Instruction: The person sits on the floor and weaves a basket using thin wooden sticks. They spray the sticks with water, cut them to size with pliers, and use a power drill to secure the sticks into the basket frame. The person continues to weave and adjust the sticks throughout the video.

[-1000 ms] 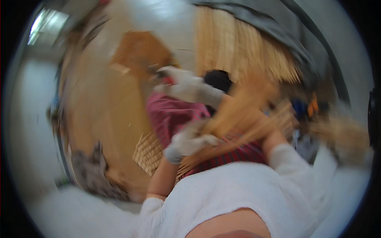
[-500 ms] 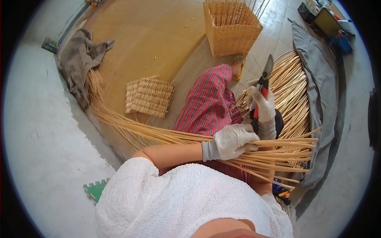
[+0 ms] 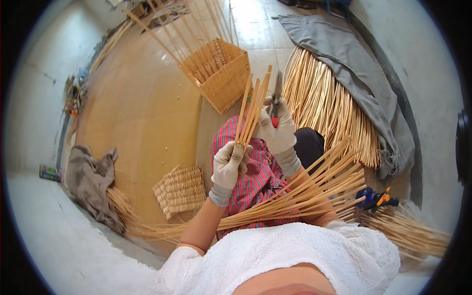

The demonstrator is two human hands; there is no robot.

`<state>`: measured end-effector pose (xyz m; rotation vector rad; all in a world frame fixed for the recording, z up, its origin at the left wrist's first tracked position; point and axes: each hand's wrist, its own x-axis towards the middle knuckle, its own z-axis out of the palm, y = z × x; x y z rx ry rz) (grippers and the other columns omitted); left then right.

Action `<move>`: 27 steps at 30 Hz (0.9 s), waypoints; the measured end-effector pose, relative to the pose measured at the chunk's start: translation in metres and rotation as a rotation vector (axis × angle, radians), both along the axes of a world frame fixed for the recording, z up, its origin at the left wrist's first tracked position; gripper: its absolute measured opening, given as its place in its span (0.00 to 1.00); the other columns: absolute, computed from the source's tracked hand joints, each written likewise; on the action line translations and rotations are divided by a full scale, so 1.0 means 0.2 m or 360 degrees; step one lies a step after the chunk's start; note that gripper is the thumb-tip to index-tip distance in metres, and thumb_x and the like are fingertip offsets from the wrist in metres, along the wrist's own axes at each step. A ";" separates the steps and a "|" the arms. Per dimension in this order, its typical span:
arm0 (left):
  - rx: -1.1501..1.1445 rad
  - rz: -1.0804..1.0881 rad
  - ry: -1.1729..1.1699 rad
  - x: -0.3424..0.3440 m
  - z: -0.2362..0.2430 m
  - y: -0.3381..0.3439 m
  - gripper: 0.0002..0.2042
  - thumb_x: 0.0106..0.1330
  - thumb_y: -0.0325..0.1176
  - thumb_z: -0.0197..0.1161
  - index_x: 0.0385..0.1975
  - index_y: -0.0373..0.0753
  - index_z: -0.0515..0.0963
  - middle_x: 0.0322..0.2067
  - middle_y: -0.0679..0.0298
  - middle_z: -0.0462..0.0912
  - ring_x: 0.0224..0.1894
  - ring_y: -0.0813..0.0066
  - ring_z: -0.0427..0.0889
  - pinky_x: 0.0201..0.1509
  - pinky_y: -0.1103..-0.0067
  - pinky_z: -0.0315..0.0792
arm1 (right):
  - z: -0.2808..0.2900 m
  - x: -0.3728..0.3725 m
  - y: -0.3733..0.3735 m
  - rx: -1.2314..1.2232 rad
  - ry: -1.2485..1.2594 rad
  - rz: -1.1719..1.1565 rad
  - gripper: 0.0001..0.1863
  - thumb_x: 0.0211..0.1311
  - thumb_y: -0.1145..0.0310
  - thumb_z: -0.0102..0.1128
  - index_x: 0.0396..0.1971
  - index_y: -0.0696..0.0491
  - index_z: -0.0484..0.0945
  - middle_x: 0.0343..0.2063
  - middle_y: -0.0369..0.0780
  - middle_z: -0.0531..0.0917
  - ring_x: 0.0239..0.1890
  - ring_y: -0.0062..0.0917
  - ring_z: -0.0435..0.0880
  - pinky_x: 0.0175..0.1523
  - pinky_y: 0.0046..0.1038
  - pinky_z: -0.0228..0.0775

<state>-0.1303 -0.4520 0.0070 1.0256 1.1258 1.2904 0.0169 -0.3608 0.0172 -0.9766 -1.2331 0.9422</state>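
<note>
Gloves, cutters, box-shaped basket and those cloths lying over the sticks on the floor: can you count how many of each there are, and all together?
White gloves: 2
Red-handled cutters: 1
Box-shaped basket: 1
Draped cloths: 2
Total: 6

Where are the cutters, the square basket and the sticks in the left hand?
Cutters (image 3: 277, 98): head view, on the dark metal above the red handle.
Square basket (image 3: 225, 79): head view, on its outer woven wall.
Sticks (image 3: 255, 113): head view, partway up the held bundle.
</note>
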 end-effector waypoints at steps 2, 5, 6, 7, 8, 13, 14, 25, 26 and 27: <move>-0.0023 0.0037 0.0002 0.02 0.00 -0.01 0.16 0.78 0.42 0.54 0.40 0.33 0.80 0.21 0.70 0.76 0.16 0.88 0.69 0.19 0.87 0.66 | 0.04 0.01 0.01 0.0032 -0.0097 -0.0070 0.16 0.66 0.70 0.63 0.53 0.51 0.75 0.26 0.33 0.77 0.27 0.15 0.76 0.36 0.24 0.73; -0.0056 0.0030 0.0004 0.03 0.02 -0.04 0.16 0.78 0.42 0.54 0.40 0.33 0.80 0.22 0.69 0.77 0.17 0.87 0.70 0.19 0.87 0.67 | 0.06 0.05 0.05 -0.0013 -0.0263 -0.0039 0.23 0.66 0.67 0.64 0.59 0.51 0.72 0.28 0.33 0.80 0.30 0.20 0.80 0.40 0.27 0.75; -0.0064 -0.0004 0.0013 0.04 0.02 -0.04 0.16 0.78 0.42 0.54 0.40 0.33 0.80 0.23 0.68 0.77 0.17 0.87 0.71 0.19 0.87 0.67 | 0.06 0.07 0.06 -0.0048 -0.0258 -0.0002 0.24 0.65 0.66 0.64 0.60 0.51 0.71 0.29 0.34 0.80 0.31 0.20 0.80 0.41 0.27 0.75; -0.0064 -0.0007 0.0013 0.04 0.03 -0.05 0.17 0.78 0.43 0.54 0.40 0.33 0.80 0.23 0.68 0.77 0.17 0.87 0.71 0.19 0.87 0.67 | 0.06 0.09 0.07 -0.0044 -0.0250 0.0040 0.25 0.65 0.65 0.64 0.60 0.51 0.71 0.30 0.34 0.81 0.32 0.21 0.81 0.43 0.28 0.76; -0.0069 -0.0017 0.0012 0.04 0.03 -0.05 0.17 0.78 0.43 0.54 0.40 0.33 0.80 0.23 0.68 0.77 0.17 0.87 0.71 0.19 0.87 0.67 | 0.05 0.10 0.07 -0.0028 -0.0232 0.0066 0.25 0.65 0.65 0.64 0.60 0.52 0.71 0.30 0.35 0.81 0.33 0.21 0.81 0.44 0.28 0.76; -0.0071 0.0018 0.0049 0.07 0.04 -0.06 0.17 0.78 0.43 0.54 0.40 0.34 0.79 0.22 0.68 0.77 0.17 0.86 0.73 0.19 0.86 0.69 | 0.02 0.14 0.06 0.0088 -0.0113 0.0103 0.20 0.65 0.64 0.64 0.54 0.54 0.74 0.31 0.36 0.81 0.34 0.20 0.80 0.44 0.27 0.75; -0.0092 0.0041 0.0056 0.07 0.04 -0.06 0.16 0.78 0.43 0.54 0.40 0.34 0.79 0.22 0.68 0.77 0.17 0.86 0.73 0.20 0.86 0.70 | 0.01 0.13 0.05 0.0068 -0.0008 0.0134 0.18 0.65 0.64 0.64 0.52 0.55 0.75 0.31 0.36 0.81 0.33 0.20 0.80 0.44 0.26 0.75; -0.0158 -0.0090 -0.0154 0.07 0.04 -0.11 0.16 0.78 0.45 0.52 0.40 0.36 0.78 0.21 0.67 0.77 0.17 0.84 0.74 0.20 0.85 0.72 | -0.05 -0.03 0.01 0.0067 0.0036 0.0092 0.20 0.66 0.72 0.61 0.56 0.57 0.71 0.38 0.42 0.83 0.45 0.27 0.84 0.49 0.29 0.76; -0.0178 -0.0116 -0.0181 0.07 0.03 -0.11 0.17 0.78 0.45 0.52 0.40 0.36 0.78 0.21 0.67 0.77 0.17 0.84 0.74 0.20 0.85 0.71 | -0.05 -0.04 0.01 0.0034 0.0172 0.0142 0.22 0.65 0.73 0.61 0.57 0.58 0.70 0.41 0.43 0.82 0.48 0.26 0.83 0.51 0.29 0.75; -0.0209 -0.0103 -0.0172 0.07 0.04 -0.11 0.17 0.78 0.45 0.52 0.41 0.36 0.78 0.21 0.67 0.77 0.17 0.85 0.74 0.20 0.85 0.71 | -0.04 -0.04 0.01 0.0049 0.0396 0.0282 0.23 0.64 0.75 0.61 0.58 0.59 0.68 0.45 0.43 0.81 0.50 0.26 0.82 0.54 0.28 0.75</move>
